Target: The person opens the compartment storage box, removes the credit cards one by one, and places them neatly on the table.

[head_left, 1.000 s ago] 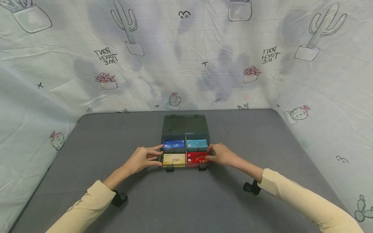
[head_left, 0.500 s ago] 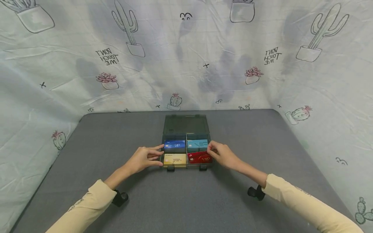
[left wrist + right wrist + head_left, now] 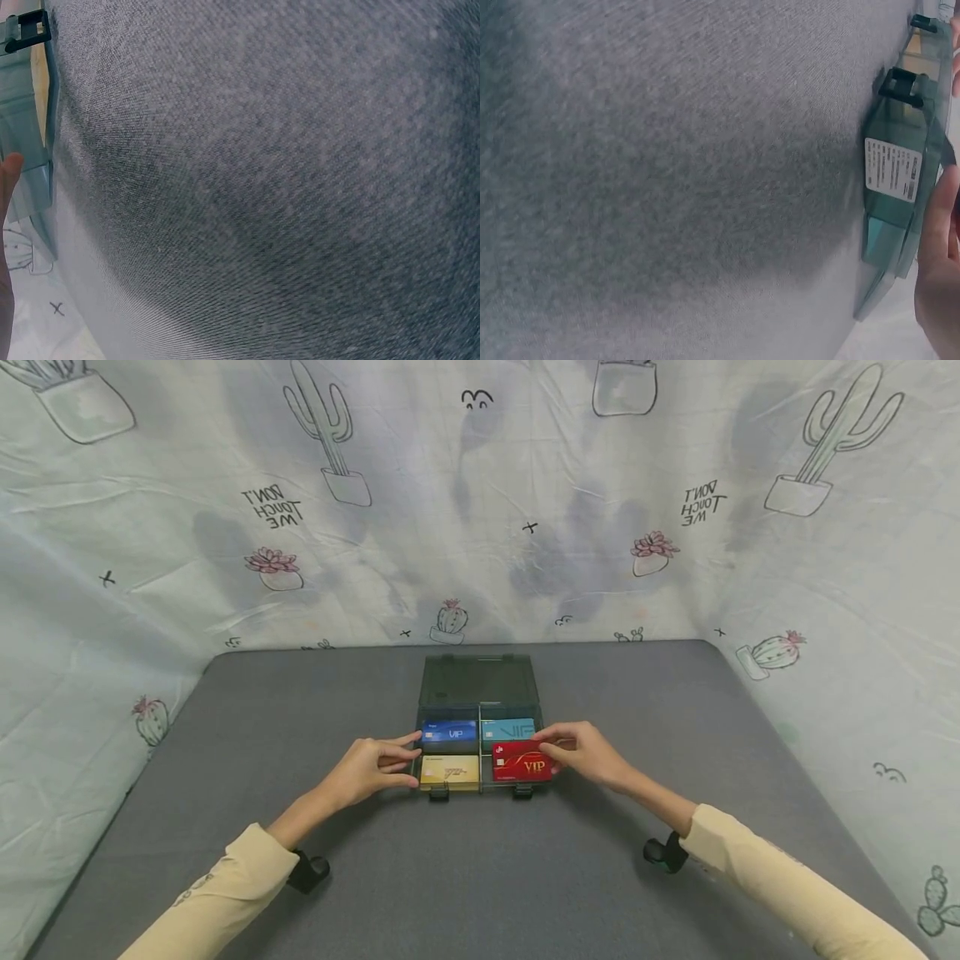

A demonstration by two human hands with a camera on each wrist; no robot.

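Note:
A dark translucent divided box point(image 3: 480, 789) lies on the table with its lid point(image 3: 478, 681) swung back. My right hand point(image 3: 588, 756) pinches a red VIP card point(image 3: 521, 762) by its right end, above the front right compartment. In the right wrist view that hand point(image 3: 939, 255) is beside the box wall point(image 3: 900, 120). My left hand point(image 3: 367, 768) touches the box's left side with spread, fairly straight fingers; one fingertip point(image 3: 13, 163) shows against the wall in the left wrist view. A blue card point(image 3: 450, 732), a teal card point(image 3: 506, 731) and a gold card point(image 3: 450, 770) occupy the other compartments.
The grey cloth-covered table point(image 3: 480, 877) spreads around the box. Behind it and at both sides hangs a pale curtain point(image 3: 480, 510) printed with cacti. Two black latches point(image 3: 438, 793) sit on the box's front edge, and a white label point(image 3: 893, 169) is on its right wall.
The right hand has taken hold of the red card and raised it, tilted and shifted slightly right, out of its compartment. The left hand stays at the box's side.

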